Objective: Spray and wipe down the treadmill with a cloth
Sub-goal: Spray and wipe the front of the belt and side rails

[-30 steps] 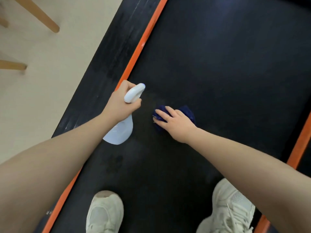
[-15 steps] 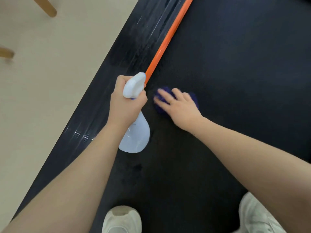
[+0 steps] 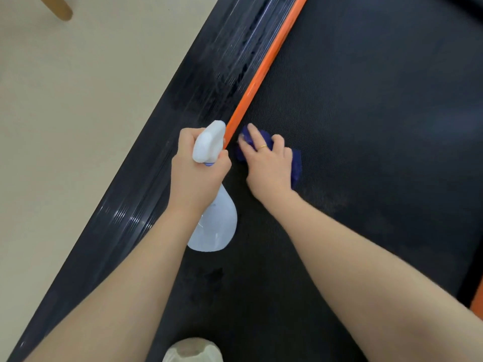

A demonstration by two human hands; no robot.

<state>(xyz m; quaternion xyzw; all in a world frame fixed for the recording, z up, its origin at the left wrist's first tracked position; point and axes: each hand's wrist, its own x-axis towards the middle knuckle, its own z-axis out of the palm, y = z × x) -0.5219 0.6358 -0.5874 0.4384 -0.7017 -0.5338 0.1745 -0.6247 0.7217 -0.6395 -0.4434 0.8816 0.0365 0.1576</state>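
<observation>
The treadmill's black belt [image 3: 352,113] fills the right of the view, edged on its left by an orange strip [image 3: 264,69] and a glossy black side rail [image 3: 209,82]. My left hand [image 3: 194,173] is closed around the neck of a white spray bottle [image 3: 215,226], nozzle pointing up the belt. My right hand [image 3: 269,163] presses a dark blue cloth [image 3: 296,163] flat on the belt, right beside the orange strip. Most of the cloth is hidden under my palm and fingers.
Beige floor [image 3: 78,126] lies left of the treadmill, with a wooden furniture leg [image 3: 58,7] at the top left. The toe of my white shoe [image 3: 193,350] shows on the belt at the bottom edge. A second orange strip [image 3: 477,296] shows at the far right.
My right hand has slid the cloth left and forward on the belt to the orange strip. My left hand, with the bottle, moved forward too, and the view shifted so my shoes mostly left the frame.
</observation>
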